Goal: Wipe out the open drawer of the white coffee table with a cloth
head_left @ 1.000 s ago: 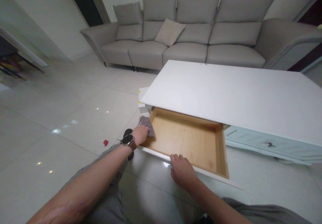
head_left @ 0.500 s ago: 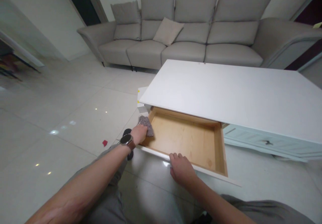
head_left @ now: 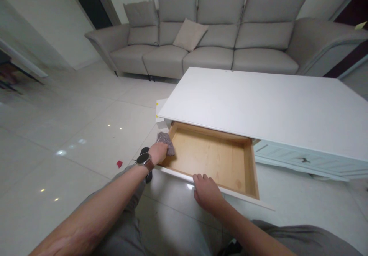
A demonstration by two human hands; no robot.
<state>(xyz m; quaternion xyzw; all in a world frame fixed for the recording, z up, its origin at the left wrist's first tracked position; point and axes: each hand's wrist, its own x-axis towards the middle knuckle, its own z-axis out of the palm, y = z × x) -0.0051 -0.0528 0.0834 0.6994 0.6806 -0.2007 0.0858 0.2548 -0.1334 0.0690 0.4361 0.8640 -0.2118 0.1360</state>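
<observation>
A white coffee table (head_left: 258,106) has its left wooden drawer (head_left: 212,160) pulled out, with a bare floor. My left hand (head_left: 158,153), with a watch on the wrist, is closed on a grey cloth (head_left: 166,141) pressed against the drawer's left side wall. My right hand (head_left: 206,191) grips the drawer's white front edge, fingers curled over the top.
A second drawer (head_left: 304,160) on the right is closed. A long grey sofa (head_left: 212,37) stands behind the table. A small red scrap (head_left: 119,164) lies on the glossy tiled floor at left, and a dark object (head_left: 145,151) sits by my left wrist.
Both hands stay where they were on the drawer and cloth. The view has shifted slightly, with no clear movement of the cloth.
</observation>
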